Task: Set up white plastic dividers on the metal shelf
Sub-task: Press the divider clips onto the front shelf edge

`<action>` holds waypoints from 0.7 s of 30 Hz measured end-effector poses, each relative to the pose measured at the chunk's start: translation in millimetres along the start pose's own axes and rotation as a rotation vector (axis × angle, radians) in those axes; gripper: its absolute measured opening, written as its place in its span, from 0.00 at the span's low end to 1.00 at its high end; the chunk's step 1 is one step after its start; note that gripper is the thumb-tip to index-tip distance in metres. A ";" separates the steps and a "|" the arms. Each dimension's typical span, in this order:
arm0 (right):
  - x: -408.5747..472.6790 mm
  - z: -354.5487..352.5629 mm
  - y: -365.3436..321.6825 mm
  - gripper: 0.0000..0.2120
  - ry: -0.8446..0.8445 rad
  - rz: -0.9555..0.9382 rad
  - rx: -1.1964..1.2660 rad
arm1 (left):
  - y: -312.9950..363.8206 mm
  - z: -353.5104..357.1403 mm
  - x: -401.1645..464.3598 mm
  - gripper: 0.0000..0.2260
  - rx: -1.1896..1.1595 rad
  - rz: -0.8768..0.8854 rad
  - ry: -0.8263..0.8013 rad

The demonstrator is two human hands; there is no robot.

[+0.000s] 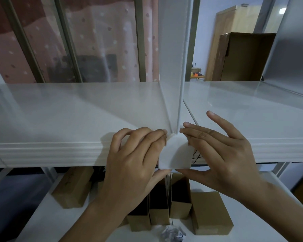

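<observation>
Your two hands meet at the front edge of the metal shelf [63, 112], just right of its middle, where a white plastic divider [171, 55] stands upright and runs from the front edge back to the rear edge. At its foot a white plastic clip [173, 152] wraps over the front lip of the shelf, and both hands are on it. Your left hand [129, 163] pinches the clip's left side, the curled fingers [157, 135] on its upper corner and the thumb under its lower edge. Your right hand [222, 154] holds the right side in much the same way, with the thumb under the lower right corner and the nearest fingers bent against the top of the clip, while the two outer fingers are spread out straight above the shelf surface. A second white panel [290, 49] stands upright near the shelf's right end, well apart from the one you hold. On the lower shelf [252, 238], under your wrists, several brown cardboard boxes [210, 213] stand close together, and a small crumpled bit of paper or plastic [173, 234] lies just in front of them. Behind the shelf hangs a pink dotted curtain [98, 41], and through the gap at the right you see a large brown carton [243, 56].
</observation>
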State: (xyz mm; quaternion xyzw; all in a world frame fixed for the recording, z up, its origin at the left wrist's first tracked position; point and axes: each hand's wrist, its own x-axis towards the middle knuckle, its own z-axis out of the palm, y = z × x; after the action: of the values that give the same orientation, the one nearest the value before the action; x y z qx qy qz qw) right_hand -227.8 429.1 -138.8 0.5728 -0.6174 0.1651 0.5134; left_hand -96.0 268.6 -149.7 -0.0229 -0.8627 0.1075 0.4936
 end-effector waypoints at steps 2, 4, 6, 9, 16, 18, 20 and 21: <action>1.3 -0.4 -0.5 0.20 -0.007 0.002 0.004 | -0.7 -0.1 -0.3 0.23 0.003 0.001 -0.002; 1.7 -0.4 -1.0 0.20 -0.008 -0.003 -0.001 | -1.0 0.0 -0.6 0.22 0.002 0.002 -0.004; 2.0 -0.6 -1.6 0.21 -0.005 -0.008 -0.010 | -1.7 -0.5 -0.3 0.22 0.000 0.001 -0.004; 3.0 -1.1 -3.2 0.21 -0.008 -0.003 -0.010 | -3.2 -1.8 0.3 0.22 -0.004 0.009 -0.008; 4.9 0.0 -6.0 0.22 -0.024 0.007 -0.003 | -6.1 -3.1 -1.0 0.22 -0.005 0.007 -0.002; 5.9 0.1 -7.0 0.22 -0.024 0.012 -0.005 | -7.5 -3.6 -1.3 0.22 -0.006 0.007 0.002; 7.1 0.7 -8.9 0.22 -0.026 0.016 -0.008 | -9.2 -4.2 -2.0 0.21 -0.011 0.010 0.002; 8.0 1.3 -10.1 0.22 -0.023 0.018 -0.006 | -10.4 -4.5 -2.6 0.21 -0.012 0.010 0.002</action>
State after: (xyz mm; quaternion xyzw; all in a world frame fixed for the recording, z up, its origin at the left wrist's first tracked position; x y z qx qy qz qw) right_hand -218.1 420.9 -136.6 0.5676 -0.6289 0.1609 0.5065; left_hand -90.1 258.9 -147.5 -0.0303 -0.8627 0.1049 0.4938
